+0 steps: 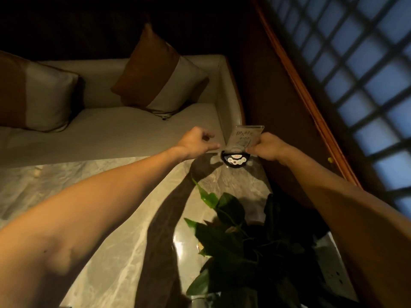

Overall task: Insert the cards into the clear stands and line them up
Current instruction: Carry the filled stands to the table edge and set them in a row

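Clear stand [244, 135] at table [106, 192] edge

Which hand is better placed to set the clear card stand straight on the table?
Right. The right hand grips the clear acrylic stand with its printed card at the far edge of the grey marble table; the left hand beside it holds nothing.

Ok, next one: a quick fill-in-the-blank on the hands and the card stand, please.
The right hand grips the clear stand, which already holds a ____.
The left hand beside it, fingers curled, holds ____.
The button device at the stand's foot is ____.
____ cushions lean on the sofa.
Missing: card; nothing; black; two.
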`<state>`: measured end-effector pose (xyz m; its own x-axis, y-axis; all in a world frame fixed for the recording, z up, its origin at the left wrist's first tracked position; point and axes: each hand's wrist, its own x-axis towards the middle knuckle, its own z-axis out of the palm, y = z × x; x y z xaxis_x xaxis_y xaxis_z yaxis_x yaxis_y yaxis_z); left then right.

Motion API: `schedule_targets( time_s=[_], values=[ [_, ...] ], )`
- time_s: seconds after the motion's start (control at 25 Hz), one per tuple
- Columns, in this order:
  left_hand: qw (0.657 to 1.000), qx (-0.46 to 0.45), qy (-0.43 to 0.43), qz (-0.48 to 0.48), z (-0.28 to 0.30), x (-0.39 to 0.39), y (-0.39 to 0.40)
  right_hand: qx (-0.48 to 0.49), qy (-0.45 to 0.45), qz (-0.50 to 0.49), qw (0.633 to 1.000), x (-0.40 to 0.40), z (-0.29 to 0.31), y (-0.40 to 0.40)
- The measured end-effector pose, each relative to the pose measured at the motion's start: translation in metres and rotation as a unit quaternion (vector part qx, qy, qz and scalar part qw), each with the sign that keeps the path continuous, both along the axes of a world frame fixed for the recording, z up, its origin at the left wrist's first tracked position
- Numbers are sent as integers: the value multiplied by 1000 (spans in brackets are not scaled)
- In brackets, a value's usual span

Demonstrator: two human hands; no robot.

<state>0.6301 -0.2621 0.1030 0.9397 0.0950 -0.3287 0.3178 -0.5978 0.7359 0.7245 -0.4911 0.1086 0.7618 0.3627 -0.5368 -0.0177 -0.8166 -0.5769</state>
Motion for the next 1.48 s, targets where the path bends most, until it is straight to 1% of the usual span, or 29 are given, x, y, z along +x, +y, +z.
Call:
schedule_targets(
  time_s=[0.12,0.24,0.32,0.44,0.64,0.76,0.92,1.04,1.12,1.2,1.36,1.48],
  values=[
    [1000,25,-7,-11,40,-43,26,8,-30,51,998,-32,38,28],
    [999,28,-33,20,75,-94,55,0,-97,104,990,-75,71,62],
    [997,27,-54,47,92,-135,76,13,-125,115,985,-108,86,87],
    [993,24,-78,79,106,-191,101,42,-143,114,982,-158,97,119],
    [986,33,-106,124,113,-295,151,75,-169,145,972,-256,99,183],
    [980,24,-111,166,105,-349,177,90,-183,160,966,-306,89,216],
    [968,14,-105,228,74,-411,211,106,-138,170,970,-362,61,256],
    [953,14,-107,284,47,-436,233,98,-121,175,972,-387,37,285],
    [936,30,-119,329,33,-444,247,98,-115,178,972,-395,22,300],
    [928,35,-107,356,20,-448,260,102,-109,177,973,-399,11,314],
    [927,-1,-55,371,-12,-446,283,107,-97,164,976,-403,-9,341],
    [928,-18,-48,368,-32,-436,298,117,-91,153,977,-403,-20,359]
  ],
)
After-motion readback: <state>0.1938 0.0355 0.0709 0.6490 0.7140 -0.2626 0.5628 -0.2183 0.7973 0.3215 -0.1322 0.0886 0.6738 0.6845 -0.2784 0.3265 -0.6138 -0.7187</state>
